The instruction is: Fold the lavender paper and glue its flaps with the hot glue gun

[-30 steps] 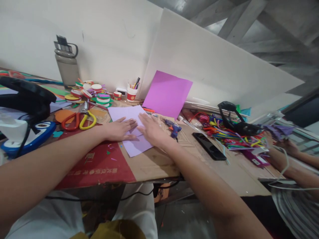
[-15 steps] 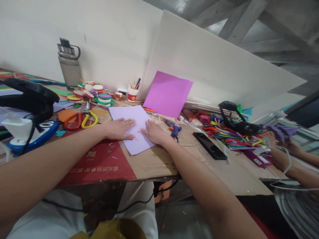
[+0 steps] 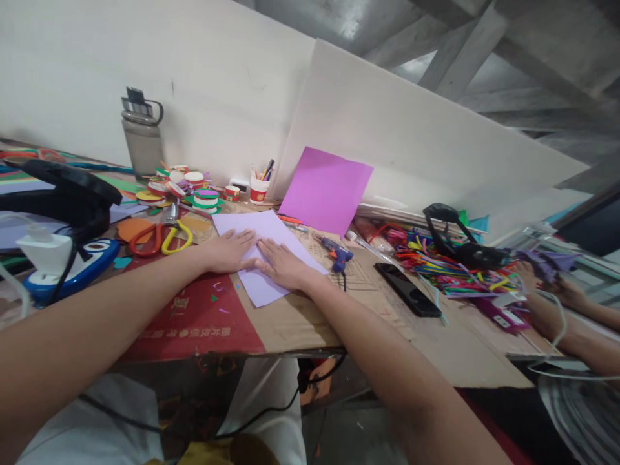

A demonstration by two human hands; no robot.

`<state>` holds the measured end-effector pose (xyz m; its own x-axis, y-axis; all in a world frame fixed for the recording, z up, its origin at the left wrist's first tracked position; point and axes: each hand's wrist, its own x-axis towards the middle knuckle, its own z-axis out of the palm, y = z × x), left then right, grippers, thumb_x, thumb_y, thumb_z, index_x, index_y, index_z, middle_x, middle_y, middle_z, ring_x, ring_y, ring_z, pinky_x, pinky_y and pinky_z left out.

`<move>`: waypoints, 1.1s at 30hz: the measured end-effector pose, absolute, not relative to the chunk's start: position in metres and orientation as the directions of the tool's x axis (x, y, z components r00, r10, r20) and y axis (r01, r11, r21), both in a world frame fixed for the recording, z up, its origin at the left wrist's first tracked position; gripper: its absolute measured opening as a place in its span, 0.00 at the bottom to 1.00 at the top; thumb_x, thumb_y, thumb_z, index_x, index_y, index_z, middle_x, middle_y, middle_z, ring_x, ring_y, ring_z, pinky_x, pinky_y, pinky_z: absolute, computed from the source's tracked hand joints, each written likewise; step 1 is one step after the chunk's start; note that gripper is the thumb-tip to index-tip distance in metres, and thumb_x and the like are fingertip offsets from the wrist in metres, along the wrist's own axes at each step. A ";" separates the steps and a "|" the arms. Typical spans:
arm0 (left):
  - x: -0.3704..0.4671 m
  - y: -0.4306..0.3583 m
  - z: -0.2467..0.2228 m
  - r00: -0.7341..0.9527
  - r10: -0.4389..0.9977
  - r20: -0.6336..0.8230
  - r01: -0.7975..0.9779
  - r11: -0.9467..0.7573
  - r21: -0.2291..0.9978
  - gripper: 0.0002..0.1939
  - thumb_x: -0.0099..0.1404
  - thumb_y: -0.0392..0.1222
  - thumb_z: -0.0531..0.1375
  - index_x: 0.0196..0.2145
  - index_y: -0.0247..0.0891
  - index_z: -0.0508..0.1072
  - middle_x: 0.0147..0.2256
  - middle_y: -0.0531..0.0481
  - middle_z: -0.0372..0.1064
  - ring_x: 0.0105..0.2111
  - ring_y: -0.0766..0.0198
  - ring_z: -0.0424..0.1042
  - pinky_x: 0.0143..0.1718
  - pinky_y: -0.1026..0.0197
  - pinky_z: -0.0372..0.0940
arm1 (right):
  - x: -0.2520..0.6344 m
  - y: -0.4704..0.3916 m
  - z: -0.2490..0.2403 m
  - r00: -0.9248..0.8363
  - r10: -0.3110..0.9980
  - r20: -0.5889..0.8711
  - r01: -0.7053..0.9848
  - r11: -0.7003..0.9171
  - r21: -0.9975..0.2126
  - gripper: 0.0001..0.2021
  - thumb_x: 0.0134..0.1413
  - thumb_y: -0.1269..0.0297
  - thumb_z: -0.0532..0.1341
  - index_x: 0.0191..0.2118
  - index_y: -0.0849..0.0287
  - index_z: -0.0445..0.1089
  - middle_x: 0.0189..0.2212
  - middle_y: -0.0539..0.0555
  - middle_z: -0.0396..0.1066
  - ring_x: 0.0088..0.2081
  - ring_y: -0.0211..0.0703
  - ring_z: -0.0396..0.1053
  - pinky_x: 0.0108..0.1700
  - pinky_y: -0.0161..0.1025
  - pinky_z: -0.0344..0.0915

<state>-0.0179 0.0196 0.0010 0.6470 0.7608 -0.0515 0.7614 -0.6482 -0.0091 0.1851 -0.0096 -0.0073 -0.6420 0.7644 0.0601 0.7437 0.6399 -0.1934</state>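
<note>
Cardboard [image 3: 300, 326] beneath, lavender paper [image 3: 264, 289] slants lengthwise, far end leftward

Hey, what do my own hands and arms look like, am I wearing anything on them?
Your left hand and right hand are bare: no gloves, and I see no rings. The left forearm and right forearm show no sleeve, watch, bracelet or clear markings. Nail details are too small to tell.

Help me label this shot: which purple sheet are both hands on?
The pale lavender sheet lying on the cardboard, under the left hand and right hand. The brighter purple sheet leans untouched against the white board.
</note>
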 end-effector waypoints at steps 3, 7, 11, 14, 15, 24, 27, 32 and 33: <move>-0.016 0.019 0.001 0.649 0.757 -0.067 0.760 -0.650 0.023 0.43 0.65 0.66 0.38 0.66 0.30 0.43 0.66 0.39 0.36 0.66 0.53 0.36 0.63 0.49 0.34 | 0.186 -0.009 -0.006 -0.638 0.768 0.064 0.747 0.637 -0.190 0.38 0.61 0.41 0.35 0.66 0.67 0.42 0.67 0.62 0.38 0.67 0.49 0.36 0.64 0.51 0.39; -0.016 0.020 0.003 0.635 0.769 -0.080 0.772 -0.634 0.035 0.42 0.65 0.65 0.38 0.66 0.31 0.43 0.66 0.38 0.37 0.66 0.53 0.37 0.62 0.49 0.35 | 0.195 -0.002 -0.009 -0.611 0.784 0.109 0.768 0.621 -0.161 0.37 0.61 0.42 0.37 0.65 0.66 0.47 0.66 0.63 0.43 0.66 0.49 0.40 0.64 0.50 0.43; -0.017 0.018 0.005 0.633 0.770 -0.080 0.774 -0.633 0.021 0.44 0.64 0.66 0.37 0.66 0.29 0.44 0.66 0.37 0.36 0.66 0.53 0.37 0.63 0.49 0.35 | 0.207 0.004 -0.011 -0.477 0.867 0.140 0.861 0.494 -0.121 0.32 0.63 0.46 0.40 0.61 0.67 0.55 0.63 0.66 0.51 0.64 0.51 0.48 0.62 0.51 0.48; -0.016 0.017 0.006 0.629 0.774 -0.071 0.776 -0.631 -0.002 0.45 0.64 0.67 0.37 0.65 0.27 0.44 0.66 0.37 0.37 0.66 0.53 0.38 0.62 0.49 0.36 | 0.208 0.003 -0.011 -0.346 0.921 0.176 0.923 0.368 -0.111 0.31 0.63 0.46 0.42 0.57 0.68 0.59 0.60 0.69 0.56 0.62 0.54 0.52 0.61 0.52 0.48; -0.015 0.017 0.006 0.627 0.777 -0.054 0.778 -0.629 -0.011 0.46 0.64 0.68 0.37 0.65 0.26 0.45 0.66 0.36 0.38 0.66 0.53 0.38 0.62 0.49 0.36 | 0.207 0.001 -0.011 -0.325 0.926 0.190 0.930 0.350 -0.115 0.31 0.63 0.46 0.42 0.58 0.68 0.59 0.60 0.69 0.55 0.62 0.55 0.51 0.61 0.53 0.47; 0.002 0.010 0.004 0.659 0.750 -0.049 0.751 -0.660 0.004 0.45 0.64 0.67 0.37 0.66 0.26 0.44 0.66 0.36 0.36 0.66 0.53 0.37 0.63 0.50 0.35 | 0.197 0.001 -0.005 -0.555 0.831 0.045 0.811 0.552 -0.193 0.32 0.64 0.48 0.40 0.66 0.64 0.44 0.67 0.61 0.39 0.67 0.51 0.37 0.63 0.56 0.42; 0.003 0.011 0.005 0.650 0.756 -0.073 0.758 -0.652 -0.011 0.45 0.64 0.67 0.38 0.66 0.27 0.44 0.66 0.37 0.36 0.66 0.53 0.37 0.63 0.49 0.35 | 0.202 0.004 -0.005 -0.450 0.890 0.078 0.872 0.457 -0.175 0.32 0.63 0.47 0.42 0.64 0.66 0.49 0.66 0.65 0.43 0.66 0.51 0.41 0.63 0.53 0.44; 0.002 0.015 0.003 0.644 0.761 -0.079 0.763 -0.646 -0.004 0.44 0.64 0.66 0.40 0.65 0.26 0.44 0.66 0.37 0.36 0.66 0.53 0.36 0.63 0.49 0.35 | 0.200 -0.001 -0.001 -0.308 0.930 0.203 0.926 0.342 -0.162 0.25 0.62 0.51 0.50 0.52 0.68 0.64 0.57 0.68 0.61 0.60 0.53 0.54 0.60 0.50 0.49; 0.002 0.015 0.003 0.643 0.762 -0.071 0.764 -0.645 0.005 0.44 0.65 0.65 0.40 0.65 0.27 0.44 0.66 0.37 0.37 0.66 0.53 0.37 0.63 0.49 0.35 | 0.200 -0.003 0.001 -0.296 0.923 0.247 0.922 0.343 -0.178 0.23 0.61 0.53 0.52 0.51 0.68 0.65 0.55 0.67 0.62 0.59 0.52 0.56 0.60 0.49 0.50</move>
<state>0.0016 0.0154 0.0029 0.6434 0.7623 -0.0706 0.7644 -0.6447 0.0055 0.1999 -0.0026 0.0011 -0.2961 0.9228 0.2467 0.9222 0.3434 -0.1778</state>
